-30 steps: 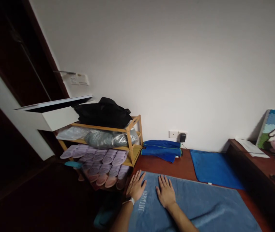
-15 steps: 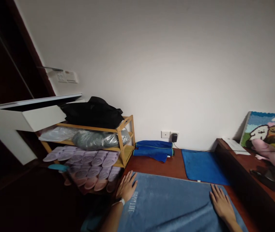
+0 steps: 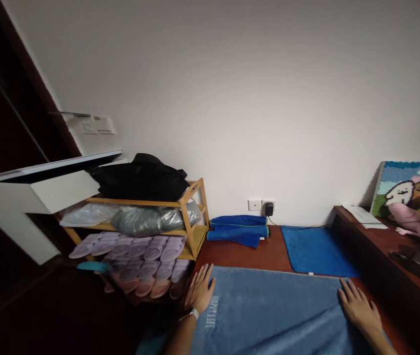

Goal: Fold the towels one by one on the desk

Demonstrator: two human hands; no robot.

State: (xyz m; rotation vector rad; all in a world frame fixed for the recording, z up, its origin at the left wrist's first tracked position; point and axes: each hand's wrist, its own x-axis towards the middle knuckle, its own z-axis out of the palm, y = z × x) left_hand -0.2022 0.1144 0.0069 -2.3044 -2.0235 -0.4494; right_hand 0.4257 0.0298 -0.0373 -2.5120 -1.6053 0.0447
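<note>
A greyish-blue towel (image 3: 269, 301) with "HAPPY LIFE" lettering lies spread on a reddish-brown wooden surface (image 3: 269, 256). My left hand (image 3: 199, 291), with a watch (image 3: 194, 313) on its wrist, rests flat at the towel's far left corner, fingers stretched out. At the far right corner my right hand (image 3: 360, 305) lies palm down, its fingers extended over the edge. Between the hands the cloth is mostly flat, with a diagonal fold running toward the right hand. The towel's near edge is out of the picture.
Beyond the towel lie folded blue cloths (image 3: 237, 230) and a flat bright blue cloth (image 3: 317, 251). A wooden rack (image 3: 191, 222) at the left holds slippers (image 3: 154, 246), plastic-wrapped bundles and a black bag (image 3: 143, 177). On the right, a raised ledge (image 3: 346, 231) carries a pink plush toy (image 3: 417, 224).
My right hand has shifted to the right along the towel's far edge, and that corner lies flatter. My left hand stays at its corner. The view has tilted slightly.
</note>
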